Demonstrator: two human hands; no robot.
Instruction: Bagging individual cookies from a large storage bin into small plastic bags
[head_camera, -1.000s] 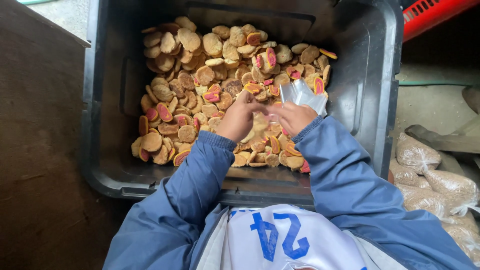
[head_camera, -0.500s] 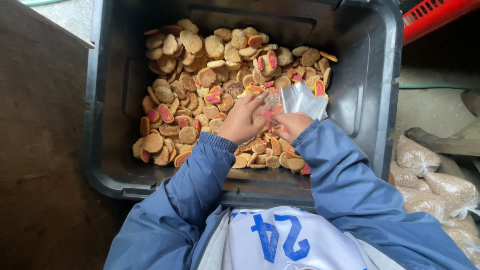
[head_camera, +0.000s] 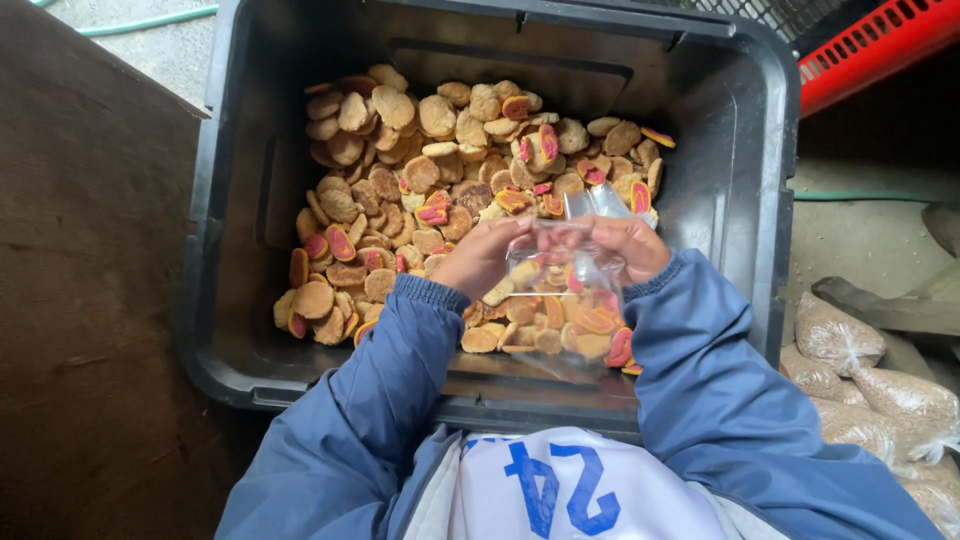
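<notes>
clear plastic bag (head_camera: 565, 300) pinched by left hand (head_camera: 483, 255) and right hand (head_camera: 622, 245) — over biscuits (head_camera: 420, 170)

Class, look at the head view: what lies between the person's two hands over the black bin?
In the head view, a clear plastic bag stretches between the left hand and right hand, over the biscuits.

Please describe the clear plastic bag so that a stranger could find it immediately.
Look at the big black bin full of tan and pink biscuit pieces. Over its near edge, both hands hold the clear plastic bag between them. It alone is see-through and shiny.
</notes>
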